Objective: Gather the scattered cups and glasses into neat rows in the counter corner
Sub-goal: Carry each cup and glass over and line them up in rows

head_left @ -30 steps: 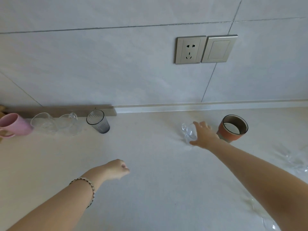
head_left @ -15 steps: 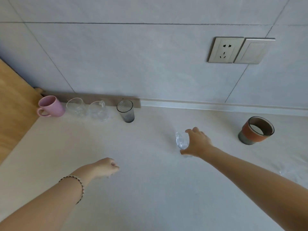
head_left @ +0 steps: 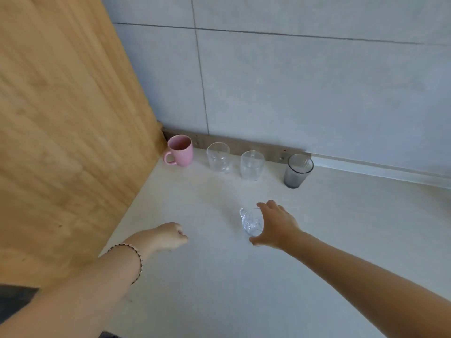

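My right hand (head_left: 277, 225) grips a small clear glass mug (head_left: 251, 222) with a handle, at mid-counter in front of the row. Along the back wall stands a row: a pink mug (head_left: 180, 150) in the corner, two clear glasses (head_left: 218, 156) (head_left: 251, 165), then a smoky grey tumbler (head_left: 297, 170). My left hand (head_left: 169, 235) hovers over the counter to the left of the mug, fingers curled with nothing in them; a beaded bracelet sits on its wrist.
A tall wooden panel (head_left: 66, 132) bounds the white counter (head_left: 219, 284) on the left, meeting the grey tiled wall (head_left: 305, 93) at the corner. A grey strip (head_left: 244, 146) runs along the wall base behind the row.
My right hand has carried the clear glass mug leftward toward the corner row. The view swung left: the orange cup and wall socket left the frame and the wooden panel came in.
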Demonstrator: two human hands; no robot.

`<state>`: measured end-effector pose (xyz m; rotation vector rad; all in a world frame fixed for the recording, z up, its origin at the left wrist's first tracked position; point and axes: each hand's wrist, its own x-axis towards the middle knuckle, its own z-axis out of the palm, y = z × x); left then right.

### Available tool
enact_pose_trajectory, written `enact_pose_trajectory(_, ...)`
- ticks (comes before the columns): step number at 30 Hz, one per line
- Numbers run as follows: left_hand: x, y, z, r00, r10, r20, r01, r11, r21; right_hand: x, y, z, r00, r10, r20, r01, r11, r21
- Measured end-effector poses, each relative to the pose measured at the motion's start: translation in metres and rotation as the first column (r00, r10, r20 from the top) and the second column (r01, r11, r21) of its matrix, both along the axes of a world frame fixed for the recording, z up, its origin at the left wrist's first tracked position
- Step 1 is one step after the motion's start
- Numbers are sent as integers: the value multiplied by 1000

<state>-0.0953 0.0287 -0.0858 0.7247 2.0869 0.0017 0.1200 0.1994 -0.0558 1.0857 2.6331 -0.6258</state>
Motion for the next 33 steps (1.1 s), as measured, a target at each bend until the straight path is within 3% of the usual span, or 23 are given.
enact_pose_trajectory(8,-104,-45,18,999,-34,-7,35,999,42,-162,-63,-9,997,-66,-33,62,991,-115)
enact_pose_trajectory(18,-141,-64,2,998,-63,20,62,998,30,-280,-78,-27,970,-209,-122,205,978,-42)
enact_pose_trajectory(26,-140,-60,-4,993,-112,33,112,994,22,-275,-82,-35,939,-283,-196,247,950,-190)
enact_pose_trajectory(33,-111,-24,-8,964,-266,26,266,964,10,-166,-72,-47,983,-72,171,117,955,-272)
